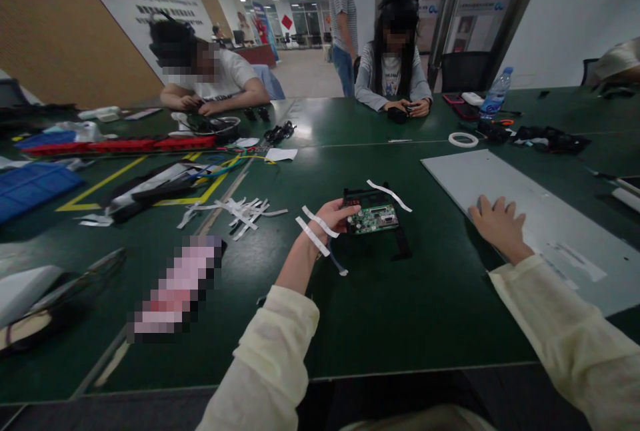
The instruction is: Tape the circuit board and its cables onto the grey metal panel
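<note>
My left hand (333, 215) grips the left edge of a green circuit board (375, 219) set in a black frame (401, 244), just above the green table. Two white tape strips (313, 236) stick across the back of that hand and wrist. Another white strip (389, 195) hangs from the frame's upper right corner. A grey-blue cable (338, 261) trails below the wrist. Over on the right, my right hand (499, 225) lies with fingers spread on a pale grey flat panel (560, 231); nothing is held in it.
A pile of white tape strips (250, 213) and a blurred-out pink phone-like slab (177, 287) lie left. Farther off are a blue basket (37, 187), a tape roll (463, 140) and a water bottle (496, 93). Two people (395, 64) sit opposite; another stands behind.
</note>
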A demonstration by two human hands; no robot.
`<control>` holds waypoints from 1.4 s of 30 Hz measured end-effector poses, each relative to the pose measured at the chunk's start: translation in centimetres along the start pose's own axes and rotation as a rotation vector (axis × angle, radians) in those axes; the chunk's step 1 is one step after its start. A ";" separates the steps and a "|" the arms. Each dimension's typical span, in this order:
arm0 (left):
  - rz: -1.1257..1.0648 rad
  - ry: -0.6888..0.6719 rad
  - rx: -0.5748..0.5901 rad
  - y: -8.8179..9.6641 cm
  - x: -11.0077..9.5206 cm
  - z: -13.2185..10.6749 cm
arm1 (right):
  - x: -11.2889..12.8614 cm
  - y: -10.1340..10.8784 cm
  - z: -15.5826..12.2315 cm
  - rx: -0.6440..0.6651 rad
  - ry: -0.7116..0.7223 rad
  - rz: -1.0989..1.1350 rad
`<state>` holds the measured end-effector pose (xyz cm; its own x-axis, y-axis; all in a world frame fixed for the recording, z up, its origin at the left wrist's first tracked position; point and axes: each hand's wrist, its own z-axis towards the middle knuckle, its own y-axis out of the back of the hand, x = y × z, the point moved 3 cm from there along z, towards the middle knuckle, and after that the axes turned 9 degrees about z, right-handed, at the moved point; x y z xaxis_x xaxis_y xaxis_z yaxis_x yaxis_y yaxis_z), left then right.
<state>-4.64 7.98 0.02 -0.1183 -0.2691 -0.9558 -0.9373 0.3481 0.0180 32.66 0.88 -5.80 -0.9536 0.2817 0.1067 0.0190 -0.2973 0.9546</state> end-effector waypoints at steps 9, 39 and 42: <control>-0.023 -0.037 0.042 -1.0 -2.1 -1.6 | 4.5 1.5 -4.0 0.100 0.277 0.031; 0.045 0.012 -0.007 -1.0 -1.4 -0.8 | 7.9 8.0 -6.9 0.394 0.685 0.723; 0.068 0.024 0.011 -1.5 -0.8 -0.5 | 3.2 6.2 -5.0 0.193 0.470 0.556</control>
<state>-3.28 7.20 0.87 -0.1892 -0.2662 -0.9452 -0.9233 0.3758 0.0790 28.18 -4.63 -0.93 -0.8149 -0.2949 0.4989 0.5467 -0.1050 0.8307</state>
